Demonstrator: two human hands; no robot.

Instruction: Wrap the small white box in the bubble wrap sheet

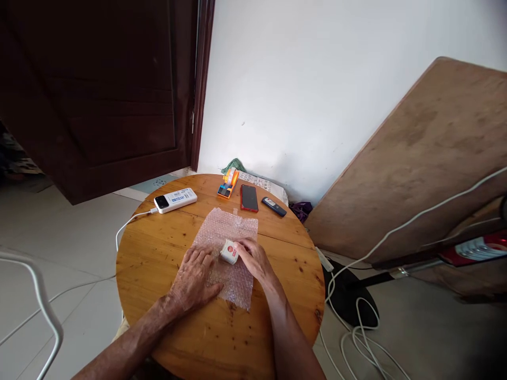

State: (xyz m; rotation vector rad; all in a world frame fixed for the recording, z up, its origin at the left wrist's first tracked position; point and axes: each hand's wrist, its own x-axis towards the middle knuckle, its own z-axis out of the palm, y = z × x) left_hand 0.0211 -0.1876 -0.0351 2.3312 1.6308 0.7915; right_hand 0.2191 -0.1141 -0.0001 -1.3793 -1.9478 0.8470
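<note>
A sheet of bubble wrap (233,287) lies spread on the round wooden table. On its middle, a small white box (229,252) with a red round mark is gripped by my right hand (253,258), thumb on the near side and fingers behind it. My left hand (195,277) rests flat on the wrap's left side, fingers stretched out, just left of the box and apart from it. The undersides of the right fingers are hidden.
Along the table's (158,274) far side lie a white power bank (176,200) with a cable, an orange tape dispenser (228,184), a red-edged phone (249,198) and a small dark handset (273,206). White cables (362,338) loop on the floor at right.
</note>
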